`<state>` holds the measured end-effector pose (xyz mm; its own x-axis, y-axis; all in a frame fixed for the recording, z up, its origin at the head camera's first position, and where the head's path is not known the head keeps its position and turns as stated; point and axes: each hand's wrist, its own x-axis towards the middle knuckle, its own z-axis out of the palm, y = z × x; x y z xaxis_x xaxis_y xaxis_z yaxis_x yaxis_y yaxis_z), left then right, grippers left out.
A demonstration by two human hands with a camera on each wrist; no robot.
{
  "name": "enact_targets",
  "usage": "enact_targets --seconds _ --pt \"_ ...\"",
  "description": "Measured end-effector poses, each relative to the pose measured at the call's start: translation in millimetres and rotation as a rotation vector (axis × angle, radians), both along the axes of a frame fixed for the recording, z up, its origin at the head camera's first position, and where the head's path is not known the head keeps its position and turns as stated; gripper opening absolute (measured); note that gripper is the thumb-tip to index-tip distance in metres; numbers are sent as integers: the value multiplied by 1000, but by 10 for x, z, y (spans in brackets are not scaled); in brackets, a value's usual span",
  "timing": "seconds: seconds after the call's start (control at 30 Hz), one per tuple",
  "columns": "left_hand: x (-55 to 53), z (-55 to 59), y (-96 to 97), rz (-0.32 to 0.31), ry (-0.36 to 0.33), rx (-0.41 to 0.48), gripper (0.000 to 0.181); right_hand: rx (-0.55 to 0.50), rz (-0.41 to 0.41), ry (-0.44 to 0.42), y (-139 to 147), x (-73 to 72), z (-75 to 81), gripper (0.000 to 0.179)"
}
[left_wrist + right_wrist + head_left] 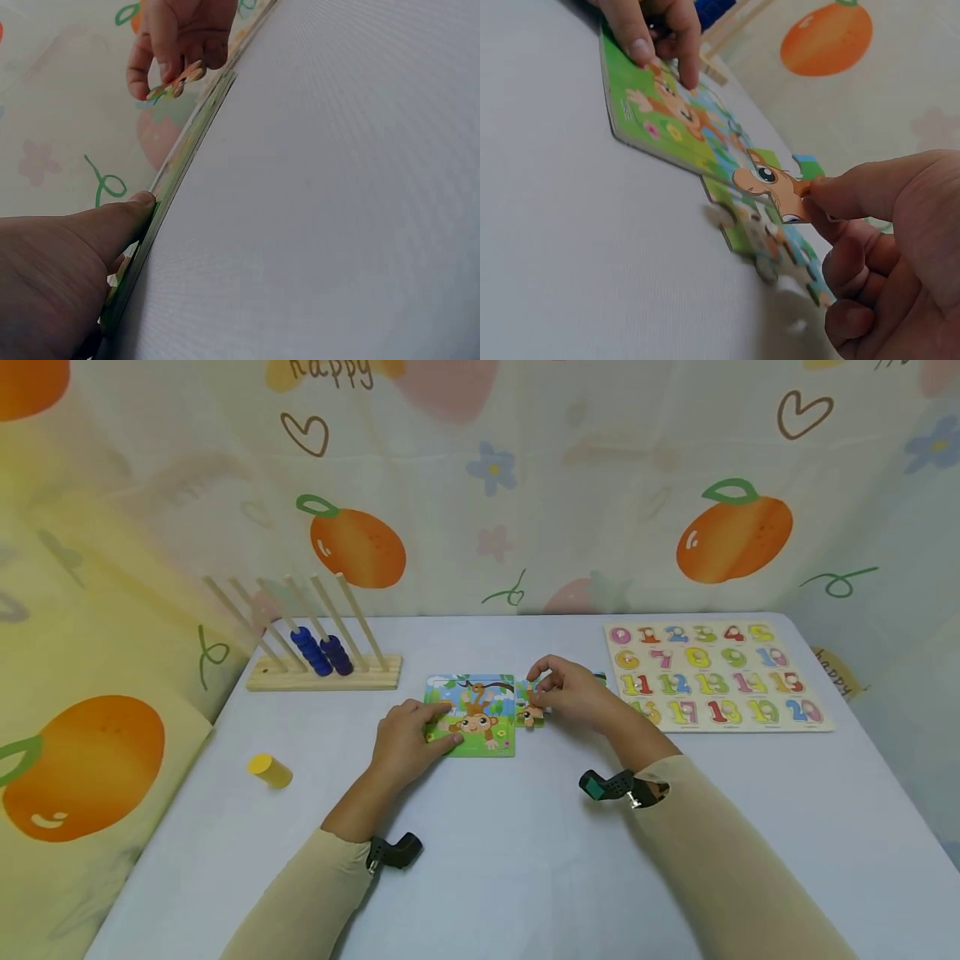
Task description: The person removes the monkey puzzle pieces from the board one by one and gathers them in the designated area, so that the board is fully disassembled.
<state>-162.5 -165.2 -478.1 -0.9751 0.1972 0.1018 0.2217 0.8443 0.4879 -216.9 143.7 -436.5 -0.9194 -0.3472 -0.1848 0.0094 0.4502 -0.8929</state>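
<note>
A square monkey picture puzzle board (pixel 491 745) lies flat on the white table. My left hand (pixel 405 739) rests on its left side, thumb and fingers spread on the picture. To the right of the board, my right hand (pixel 573 692) pinches a jigsaw piece (pixel 776 187) with a monkey's eye and face between thumb and fingers. In the right wrist view this piece is held above other jigsaw pieces (pixel 742 229), which lie against the board's edge. From the left wrist, the board (pixel 169 184) shows only edge-on.
A wooden rack (pixel 326 679) with upright rods and dark blue beads (pixel 311 652) stands at the back left. A yellow cylinder (pixel 270 771) lies at the left. A number puzzle board (pixel 720 681) covers the back right of the table (pixel 510 860), before a patterned cloth.
</note>
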Motion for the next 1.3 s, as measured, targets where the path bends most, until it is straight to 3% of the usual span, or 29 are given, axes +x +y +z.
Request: enact_targets --seconds 0.47,1.3 --pt "2 14 1 4 -5 8 58 99 -40 33 370 86 -68 29" --pt "3 -13 -1 1 -9 -8 59 309 -78 207 388 145 -256 25"
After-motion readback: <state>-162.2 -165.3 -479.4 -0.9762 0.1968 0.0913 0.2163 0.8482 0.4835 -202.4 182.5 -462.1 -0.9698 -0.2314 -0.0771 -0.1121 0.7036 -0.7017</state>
